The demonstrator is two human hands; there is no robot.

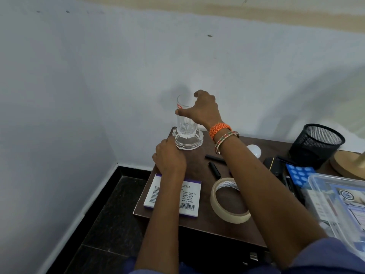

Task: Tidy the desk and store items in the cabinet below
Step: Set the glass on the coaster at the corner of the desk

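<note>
Tape roll near desk front edge, right hand fingers grasping glass, left hand fingers curled beside ashtray.

Glass standing in ashtray at 12 o'clock of table; box at 7 o'clock; tape roll right of box; mesh cup at 2 o'clock.

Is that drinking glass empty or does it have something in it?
Empty: the glass, held upright by the right hand, shows its clear bottom.
</note>
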